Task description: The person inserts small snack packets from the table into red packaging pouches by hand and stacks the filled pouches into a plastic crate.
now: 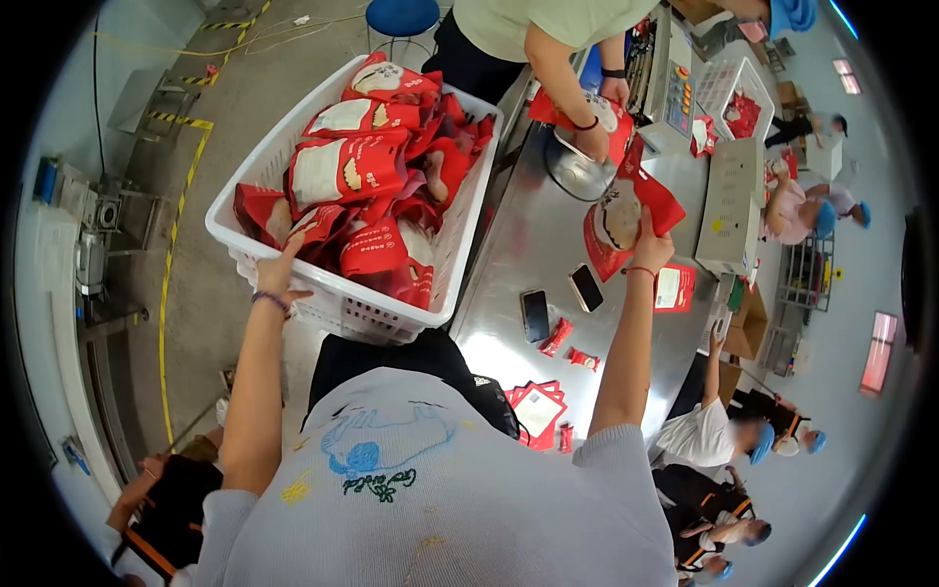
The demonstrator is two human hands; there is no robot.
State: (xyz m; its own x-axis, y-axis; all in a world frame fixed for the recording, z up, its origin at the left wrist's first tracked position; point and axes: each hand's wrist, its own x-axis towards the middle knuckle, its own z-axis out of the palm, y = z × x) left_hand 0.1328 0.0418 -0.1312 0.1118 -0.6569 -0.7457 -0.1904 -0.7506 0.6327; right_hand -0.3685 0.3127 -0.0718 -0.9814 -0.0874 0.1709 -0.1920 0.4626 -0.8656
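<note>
My left hand [279, 274] is at the near rim of a white plastic basket [337, 303]. Its fingers reach over the rim beside the pouches and its thumb lies on the outside wall. Red-and-white printed pouches [347, 168] are heaped in the basket. Over the steel table, my right hand [652, 247] is closed on the edge of a red pouch [618, 220] with a pale round print. Just beyond it, a co-worker's hands [591, 137] are at another red pouch [611, 115] and a round metal bowl [579, 168].
Two phones [535, 315] [586, 288], small red packets [557, 337] and a stack of red-bordered cards [539, 407] lie on the steel table [489, 338]. A flat red pouch [675, 288] lies near a beige machine [734, 205]. A blue stool [402, 17] stands behind the basket.
</note>
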